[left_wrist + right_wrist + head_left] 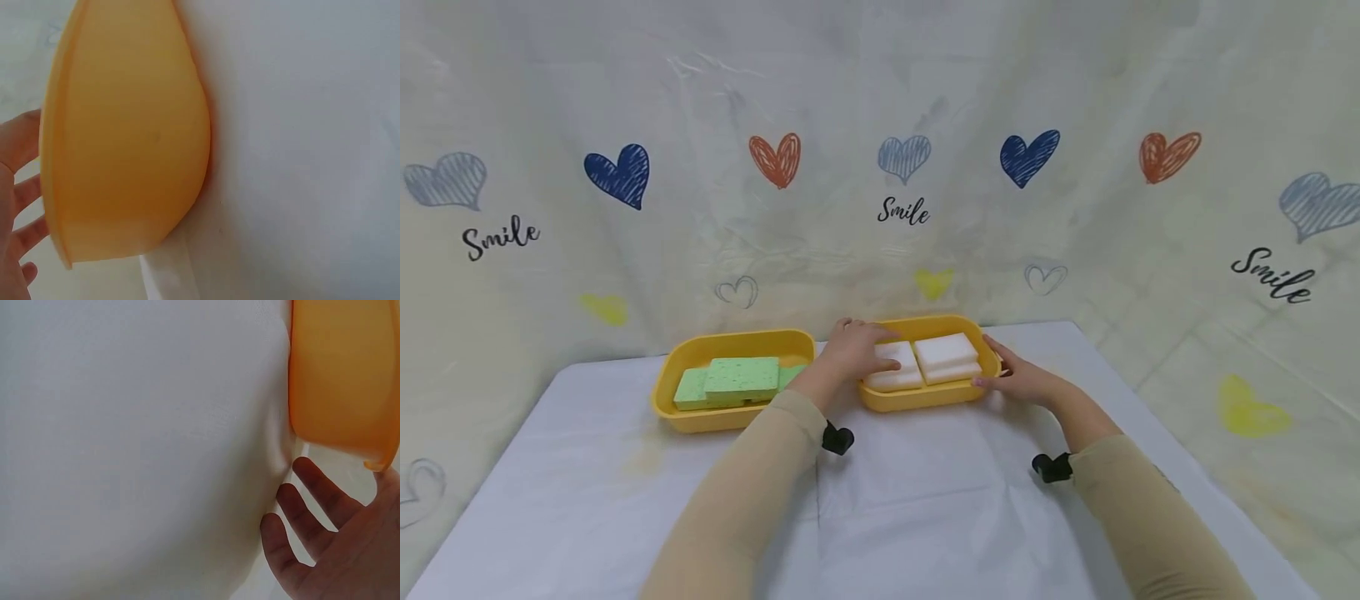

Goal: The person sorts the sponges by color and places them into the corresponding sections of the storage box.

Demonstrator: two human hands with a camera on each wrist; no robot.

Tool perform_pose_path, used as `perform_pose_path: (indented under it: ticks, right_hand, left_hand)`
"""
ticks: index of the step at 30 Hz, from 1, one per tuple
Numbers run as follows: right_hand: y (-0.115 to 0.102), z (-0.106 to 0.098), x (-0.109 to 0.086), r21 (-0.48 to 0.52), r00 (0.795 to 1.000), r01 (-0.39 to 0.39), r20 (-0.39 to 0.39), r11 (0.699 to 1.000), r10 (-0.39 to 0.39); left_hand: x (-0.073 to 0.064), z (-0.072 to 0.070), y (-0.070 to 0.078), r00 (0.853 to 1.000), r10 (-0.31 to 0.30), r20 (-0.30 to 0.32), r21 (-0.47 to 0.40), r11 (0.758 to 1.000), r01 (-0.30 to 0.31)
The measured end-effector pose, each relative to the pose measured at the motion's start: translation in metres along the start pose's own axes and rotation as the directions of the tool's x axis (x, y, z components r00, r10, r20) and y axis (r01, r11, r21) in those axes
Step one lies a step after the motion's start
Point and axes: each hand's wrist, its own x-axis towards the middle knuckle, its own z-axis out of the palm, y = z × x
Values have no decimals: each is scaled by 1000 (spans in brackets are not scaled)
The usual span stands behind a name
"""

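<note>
A yellow tray (925,398) in the head view holds white sponges (947,350) side by side. My left hand (859,352) reaches over the tray's left end, with its fingers lying on the left white sponge (898,379). My right hand (1015,379) sits against the tray's right end, fingers stretched along the outside. In the left wrist view the tray's outer wall (125,144) fills the middle, with my straight fingers (22,206) at the left edge. The right wrist view shows the tray wall (344,375) above my extended fingers (312,512).
A second yellow tray (700,417) with green sponges (741,377) stands just left of the first. Both rest at the back of a table under a white cloth (925,500). A heart-printed backdrop (902,183) hangs close behind. Table edges run left and right.
</note>
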Motion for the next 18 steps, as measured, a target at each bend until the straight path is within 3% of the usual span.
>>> perform_pose_path:
  ticks: [11, 18]
  right_hand:
    - [11, -6, -1, -25, 1000, 0, -8, 1000, -1]
    - [20, -11, 3, -58, 995, -3, -98, 998, -3]
  left_hand:
    - [-27, -14, -1, 994, 25, -104, -46, 999, -30]
    - [-47, -20, -9, 989, 40, -139, -54, 997, -48]
